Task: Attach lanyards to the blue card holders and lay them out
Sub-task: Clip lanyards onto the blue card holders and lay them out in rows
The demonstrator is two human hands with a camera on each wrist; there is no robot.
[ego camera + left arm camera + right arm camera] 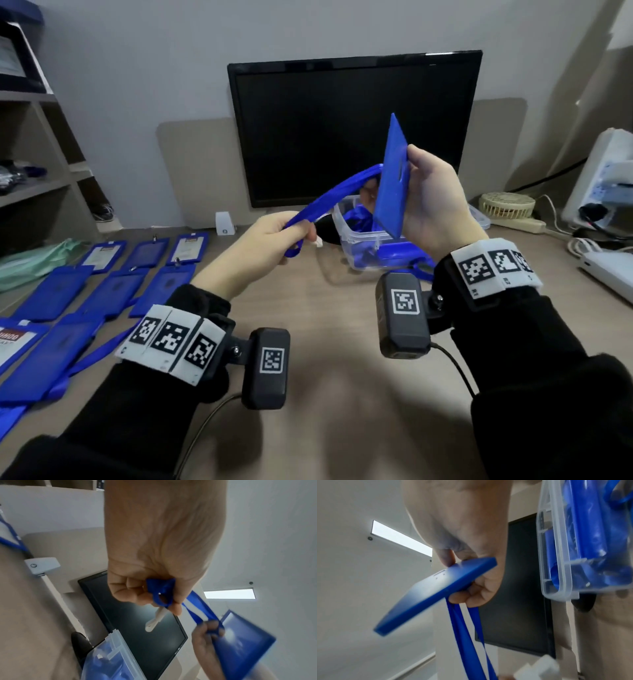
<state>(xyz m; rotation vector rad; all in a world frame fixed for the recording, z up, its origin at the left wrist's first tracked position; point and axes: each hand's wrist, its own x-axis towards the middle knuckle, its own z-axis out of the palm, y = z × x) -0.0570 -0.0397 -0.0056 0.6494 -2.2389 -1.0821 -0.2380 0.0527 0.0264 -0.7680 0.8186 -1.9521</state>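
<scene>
My right hand (431,202) grips a blue card holder (392,181) upright above the table, thumb on one face and fingers behind it; the holder (436,592) and hand (471,585) also show in the right wrist view. A blue lanyard (335,195) runs from behind the holder down to my left hand (274,240), which pinches its end. The lanyard's white plastic clip (154,619) sticks out below the left hand's fingers (137,592). In the right wrist view the two strap strands (464,635) hang from under the right fingers.
A clear plastic box (359,236) with more blue holders and lanyards stands behind my hands, before a dark monitor (352,126). Several finished blue holders (113,284) lie in rows on the table's left. A fan (507,205) and cables sit at the right.
</scene>
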